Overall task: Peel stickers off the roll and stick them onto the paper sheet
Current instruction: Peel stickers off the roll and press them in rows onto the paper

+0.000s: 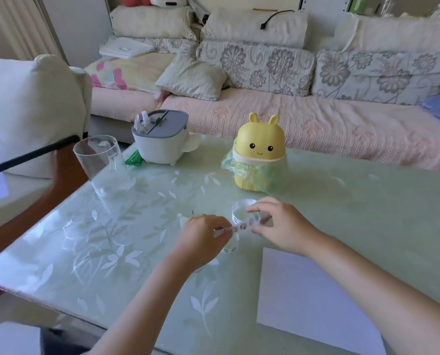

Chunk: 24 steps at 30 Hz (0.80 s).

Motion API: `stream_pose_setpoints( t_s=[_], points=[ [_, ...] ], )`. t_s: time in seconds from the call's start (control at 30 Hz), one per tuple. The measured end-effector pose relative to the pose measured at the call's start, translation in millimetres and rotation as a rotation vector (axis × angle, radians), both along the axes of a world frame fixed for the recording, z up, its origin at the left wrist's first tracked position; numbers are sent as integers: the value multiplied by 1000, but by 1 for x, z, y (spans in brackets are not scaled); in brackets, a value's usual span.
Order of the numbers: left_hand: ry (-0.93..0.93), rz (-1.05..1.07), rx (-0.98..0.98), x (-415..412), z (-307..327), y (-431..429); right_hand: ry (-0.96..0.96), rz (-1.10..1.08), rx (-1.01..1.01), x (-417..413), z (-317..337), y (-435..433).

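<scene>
Two hands meet over the middle of the desk (pixel 126 226), w/ the sticker roll (pixel 242 204) btwn them and slightly beyond. R hand (pixel 283 226) has its grip curled round the roll's right side, thumb below and fingers on top. The pic is a bit blurred there, so exact contact pts are hard to read, but it looks like a hold, not a hover. L hand (pixel 203 237) has its grip pinched on the free end of the strip (pixel 235 228), which runs out from the roll toward the left, approx level, w/ small printed stickers along it. So the strip's long axis lies left-right, stretched btwn the two grips.

Paper sheet (pixel 303 298) lies flat on the desk, to the right of both hands and nearer the person. R forearm passes over its far corner. No stickers show on the part in view.

Judgement: the step in hand is unrolling/peeling, early in the task. Key relation for the next move: the sheet is near-right of the strip, so a peeled sticker must travel toward the person and rightward. R hand is nearer the sheet but is occupied w/ the roll; L hand would have to get past the R forearm.

Well apart at the back: yellow bunny-eared bin (pixel 261 139) w/ green bag, clear glass beaker (pixel 103 162).
</scene>
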<state>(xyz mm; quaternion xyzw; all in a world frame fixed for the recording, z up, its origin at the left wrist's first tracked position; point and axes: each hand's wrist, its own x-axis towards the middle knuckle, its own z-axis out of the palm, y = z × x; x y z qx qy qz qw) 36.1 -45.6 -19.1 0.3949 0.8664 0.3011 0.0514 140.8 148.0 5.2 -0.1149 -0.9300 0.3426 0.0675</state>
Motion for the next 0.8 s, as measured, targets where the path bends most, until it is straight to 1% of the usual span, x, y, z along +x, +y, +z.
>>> stream_pose_setpoints(
  t_s=[0.07,0.1,0.17,0.23,0.33,0.43,0.5,0.53,0.67,0.8],
  points=[
    [-188,70,34,9,9,-6,52,-39,-4,10,3,-12],
    [-246,78,41,13,13,-8,63,-64,-3,16,4,-18],
    [-338,70,72,21,21,-13,50,-126,18,27,4,-30],
    [-498,66,178,28,30,-16,9,-178,5,36,6,-41],
    [-747,89,367,35,40,-18,-60,-235,-156,46,9,-57],
    [-922,136,492,42,44,-16,-97,-182,-384,53,13,-71],
    [-973,166,527,47,43,-12,-77,-119,-531,56,14,-77],
    [-988,183,542,50,42,-11,-70,-105,-565,57,13,-79],
    [-1014,284,639,54,42,-7,-112,-105,-557,64,10,-75],
    [-961,399,687,51,45,-6,-230,0,-544,84,17,-62]
  ],
)
